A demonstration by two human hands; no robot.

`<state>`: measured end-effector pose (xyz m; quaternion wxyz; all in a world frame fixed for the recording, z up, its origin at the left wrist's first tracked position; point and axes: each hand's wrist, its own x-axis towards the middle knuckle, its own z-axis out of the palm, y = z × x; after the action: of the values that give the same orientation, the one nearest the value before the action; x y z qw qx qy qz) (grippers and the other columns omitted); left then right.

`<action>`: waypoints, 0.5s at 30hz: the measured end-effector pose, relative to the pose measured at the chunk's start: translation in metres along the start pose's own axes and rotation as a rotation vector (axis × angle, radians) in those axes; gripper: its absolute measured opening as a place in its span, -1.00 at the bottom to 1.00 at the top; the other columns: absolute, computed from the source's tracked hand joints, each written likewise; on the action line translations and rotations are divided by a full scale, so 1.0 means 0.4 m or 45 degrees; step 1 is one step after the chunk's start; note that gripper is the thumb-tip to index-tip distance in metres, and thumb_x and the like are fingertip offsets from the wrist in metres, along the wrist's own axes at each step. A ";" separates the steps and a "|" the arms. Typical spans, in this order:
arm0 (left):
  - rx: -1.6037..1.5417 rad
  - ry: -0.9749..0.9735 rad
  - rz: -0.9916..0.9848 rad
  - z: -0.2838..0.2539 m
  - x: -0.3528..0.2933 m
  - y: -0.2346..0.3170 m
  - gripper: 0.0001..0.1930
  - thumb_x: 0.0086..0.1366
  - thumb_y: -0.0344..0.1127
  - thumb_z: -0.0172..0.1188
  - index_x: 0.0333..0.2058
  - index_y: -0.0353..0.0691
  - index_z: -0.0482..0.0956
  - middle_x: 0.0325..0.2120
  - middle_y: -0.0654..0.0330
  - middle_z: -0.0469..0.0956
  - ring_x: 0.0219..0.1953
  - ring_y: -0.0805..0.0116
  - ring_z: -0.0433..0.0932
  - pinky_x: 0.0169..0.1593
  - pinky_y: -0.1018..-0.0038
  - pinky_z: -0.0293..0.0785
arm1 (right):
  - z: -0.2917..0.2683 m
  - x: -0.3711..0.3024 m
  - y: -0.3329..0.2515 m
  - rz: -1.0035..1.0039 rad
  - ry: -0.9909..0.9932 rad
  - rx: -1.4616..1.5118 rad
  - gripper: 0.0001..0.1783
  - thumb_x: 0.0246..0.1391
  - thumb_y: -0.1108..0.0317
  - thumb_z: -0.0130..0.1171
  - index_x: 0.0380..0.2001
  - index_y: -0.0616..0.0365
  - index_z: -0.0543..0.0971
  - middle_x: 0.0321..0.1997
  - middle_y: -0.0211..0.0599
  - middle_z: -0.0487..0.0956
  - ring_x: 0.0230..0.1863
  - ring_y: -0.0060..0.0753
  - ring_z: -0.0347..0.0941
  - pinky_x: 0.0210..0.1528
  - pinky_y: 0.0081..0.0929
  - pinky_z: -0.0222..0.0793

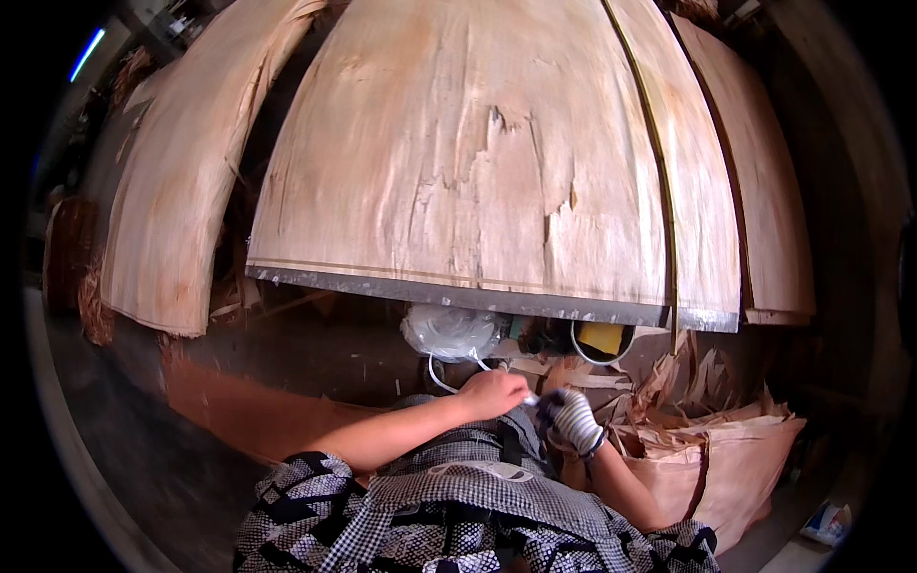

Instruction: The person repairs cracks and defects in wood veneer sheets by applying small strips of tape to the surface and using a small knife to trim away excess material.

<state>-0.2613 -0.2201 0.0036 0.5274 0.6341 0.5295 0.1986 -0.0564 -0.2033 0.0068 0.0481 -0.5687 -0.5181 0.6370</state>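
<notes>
My bare left hand (pixel 495 393) is closed in front of my apron, its fingers pinching a white strip (pixel 531 398). Close beside it, my right hand (pixel 573 423) wears a striped, dark-fingered glove. Its fingers are curled at the strip's other side, partly blurred, and what lies inside them is hidden. A white band (pixel 437 375) loops up from near my left hand to a clear plastic-wrapped bundle (pixel 453 331) under the table edge. Beyond both hands, a large sheet of pale wood veneer (pixel 430 162) covers the table, torn at its middle.
A metal strip (pixel 458 292) edges the table. Below it stands a round container (pixel 600 342) with something yellow inside. Further veneer stacks lie at left (pixel 177 191) and right (pixel 764 191). A bundle of veneer scraps (pixel 712 468) stands at my right; a reddish sheet (pixel 258 411) lies at left.
</notes>
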 end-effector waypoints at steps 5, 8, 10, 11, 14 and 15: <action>0.225 0.000 -0.019 0.057 0.137 -0.036 -0.46 0.08 -0.06 0.10 -0.02 -0.24 0.32 -0.11 -0.03 0.40 -0.06 0.08 0.39 -0.03 0.36 0.33 | -0.061 0.023 0.031 0.245 0.225 1.153 -0.86 0.02 0.33 0.11 -0.39 0.15 0.44 -0.51 -0.38 0.48 -0.61 -0.54 0.35 -0.61 -0.61 0.26; -0.119 -0.222 0.301 0.127 0.217 -0.030 -0.37 0.04 -0.25 0.17 0.10 -0.28 0.20 0.00 -0.06 0.33 0.05 0.19 0.32 0.07 0.42 0.26 | -0.110 0.051 0.037 0.045 0.105 1.471 -0.80 0.03 0.30 0.10 -0.29 0.14 0.43 -0.42 -0.40 0.48 -0.51 -0.57 0.35 -0.50 -0.67 0.28; -0.545 -0.480 -0.172 0.162 0.290 -0.055 -0.63 0.11 -0.36 0.07 -0.07 -0.31 0.40 -0.22 0.02 0.50 -0.15 0.26 0.48 -0.08 0.44 0.38 | -0.165 0.096 0.042 0.022 0.035 1.451 -0.79 -0.03 0.29 0.17 -0.34 0.14 0.46 -0.43 -0.37 0.52 -0.54 -0.57 0.38 -0.53 -0.67 0.29; -0.295 -0.360 -0.158 0.156 0.320 -0.037 -0.73 0.14 -0.39 0.02 -0.16 -0.31 0.45 -0.31 0.05 0.53 -0.25 0.26 0.51 -0.16 0.43 0.42 | -0.211 0.112 0.048 0.163 0.160 1.297 -0.79 -0.05 0.31 0.18 -0.34 0.15 0.47 -0.46 -0.36 0.52 -0.56 -0.56 0.38 -0.55 -0.65 0.29; 0.470 -0.088 0.075 0.152 0.387 0.005 -0.73 0.20 -0.34 -0.06 -0.16 -0.31 0.44 -0.39 0.07 0.54 -0.33 0.24 0.54 -0.28 0.41 0.47 | -0.293 0.175 0.096 0.422 0.410 0.861 -0.80 -0.09 0.37 0.21 -0.37 0.20 0.50 -0.52 -0.35 0.54 -0.58 -0.52 0.42 -0.58 -0.62 0.28; 0.664 -0.108 -0.016 0.168 0.419 0.035 -0.71 0.19 -0.33 -0.06 -0.13 -0.31 0.42 -0.37 0.08 0.53 -0.32 0.23 0.53 -0.28 0.39 0.47 | -0.311 0.220 0.122 0.468 0.465 0.710 -0.81 -0.11 0.39 0.22 -0.38 0.21 0.51 -0.53 -0.34 0.54 -0.58 -0.51 0.43 -0.59 -0.62 0.27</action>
<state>-0.1400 -0.1018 -0.0600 0.3693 0.7530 0.5441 0.0253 0.0350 -0.0930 -0.0647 0.1775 -0.7214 -0.1973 0.6397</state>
